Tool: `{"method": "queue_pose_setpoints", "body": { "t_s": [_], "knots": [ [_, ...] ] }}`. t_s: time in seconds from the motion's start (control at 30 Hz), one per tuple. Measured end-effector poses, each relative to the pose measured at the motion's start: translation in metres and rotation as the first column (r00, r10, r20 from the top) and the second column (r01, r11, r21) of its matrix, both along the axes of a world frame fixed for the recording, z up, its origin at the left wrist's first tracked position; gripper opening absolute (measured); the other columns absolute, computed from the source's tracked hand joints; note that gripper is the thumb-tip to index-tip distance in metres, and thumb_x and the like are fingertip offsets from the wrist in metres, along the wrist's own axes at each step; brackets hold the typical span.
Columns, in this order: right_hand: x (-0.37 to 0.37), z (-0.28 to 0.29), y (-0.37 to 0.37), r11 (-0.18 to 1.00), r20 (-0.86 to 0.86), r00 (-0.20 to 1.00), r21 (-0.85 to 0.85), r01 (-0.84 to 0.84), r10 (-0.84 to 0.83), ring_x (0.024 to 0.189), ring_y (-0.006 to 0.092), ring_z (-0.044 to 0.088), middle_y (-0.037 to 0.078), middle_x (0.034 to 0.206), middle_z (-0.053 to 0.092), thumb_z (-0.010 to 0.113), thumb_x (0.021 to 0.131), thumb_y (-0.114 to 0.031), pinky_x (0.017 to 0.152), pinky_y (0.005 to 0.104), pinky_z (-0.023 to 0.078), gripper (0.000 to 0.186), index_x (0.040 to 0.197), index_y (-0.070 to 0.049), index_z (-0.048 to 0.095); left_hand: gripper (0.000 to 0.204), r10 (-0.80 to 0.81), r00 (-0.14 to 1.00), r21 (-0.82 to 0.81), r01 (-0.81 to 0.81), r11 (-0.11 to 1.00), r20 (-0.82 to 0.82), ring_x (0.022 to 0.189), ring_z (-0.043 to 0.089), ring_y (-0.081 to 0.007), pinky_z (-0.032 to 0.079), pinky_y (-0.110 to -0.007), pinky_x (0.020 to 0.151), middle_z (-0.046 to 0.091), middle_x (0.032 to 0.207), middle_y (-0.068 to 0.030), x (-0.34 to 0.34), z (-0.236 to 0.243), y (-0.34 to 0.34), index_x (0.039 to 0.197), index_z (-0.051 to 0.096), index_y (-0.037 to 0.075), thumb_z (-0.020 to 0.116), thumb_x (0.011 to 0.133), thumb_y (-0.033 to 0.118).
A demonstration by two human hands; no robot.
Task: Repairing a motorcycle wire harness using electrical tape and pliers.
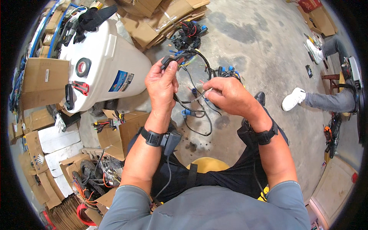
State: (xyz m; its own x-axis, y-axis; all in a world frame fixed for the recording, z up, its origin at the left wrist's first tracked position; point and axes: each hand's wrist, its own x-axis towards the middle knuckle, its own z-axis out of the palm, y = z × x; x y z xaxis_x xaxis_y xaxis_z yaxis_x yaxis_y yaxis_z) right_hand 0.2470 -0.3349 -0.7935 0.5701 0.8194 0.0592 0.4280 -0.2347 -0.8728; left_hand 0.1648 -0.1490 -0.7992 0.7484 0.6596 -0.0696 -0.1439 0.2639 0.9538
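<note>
- Pinching a black rectangular connector [167, 61] between thumb and fingers, the left hand [163, 82] sits high, palm turned inward.
- And the right hand [230, 96] is just across from it: fingers curled narrow, thumb and forefinger closed on the wiring harness [207, 62], though the exact strand is hard to make out.
- There's that harness, in front of the person's knees, its black sleeve arcing between the two hands, a loop of cable curving below; hanging or lying, nobody can tell from here.
- Down on the concrete floor [264, 80], blue connectors [186, 112] lie beneath the hands, with a dark tangle of wires [188, 34] farther out beside the flattened cardboard [161, 19].
- Over on the left, a big white plastic bin [132, 57] carries a black tape roll [83, 67] on top.
- And out right, a seated person's white shoe [293, 99] rests on the floor!
</note>
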Motion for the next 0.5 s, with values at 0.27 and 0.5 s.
{"method": "queue_pose_setpoints", "body": {
  "t_s": [0.27, 0.5],
  "knots": [
    [0.001, 0.008, 0.001, 0.999, -0.016, 0.999, 0.0, 0.044, -0.044, 0.073, 0.0355, 0.062, 0.018, 0.077, 0.061, 0.063, 0.08, -0.017, 0.069, 0.0397, 0.051, 0.018, 0.085, -0.001, 0.064, 0.02, -0.075, 0.997, -0.037, 0.075, 0.996, 0.008, 0.04, 0.04, -0.006, 0.033, -0.021, 0.038, 0.068, 0.105, -0.0185, -0.002, -0.003, 0.003, 0.108, 0.059, 0.005, 0.062, 0.094, 0.019],
    [-0.002, -0.004, 0.002, 0.922, -0.029, 0.999, -0.383, -0.051, 0.043, 0.088, 0.0417, 0.062, 0.024, 0.088, 0.065, 0.063, 0.087, -0.029, 0.074, 0.0475, 0.049, 0.03, 0.089, 0.0, 0.06, 0.024, -0.084, 0.987, -0.183, 0.108, 0.977, 0.135, 0.041, 0.042, -0.0084, 0.035, -0.024, 0.042, 0.067, 0.109, -0.0182, -0.005, 0.0, 0.007, 0.111, 0.056, 0.006, 0.055, 0.098, 0.026]
  ]
}}
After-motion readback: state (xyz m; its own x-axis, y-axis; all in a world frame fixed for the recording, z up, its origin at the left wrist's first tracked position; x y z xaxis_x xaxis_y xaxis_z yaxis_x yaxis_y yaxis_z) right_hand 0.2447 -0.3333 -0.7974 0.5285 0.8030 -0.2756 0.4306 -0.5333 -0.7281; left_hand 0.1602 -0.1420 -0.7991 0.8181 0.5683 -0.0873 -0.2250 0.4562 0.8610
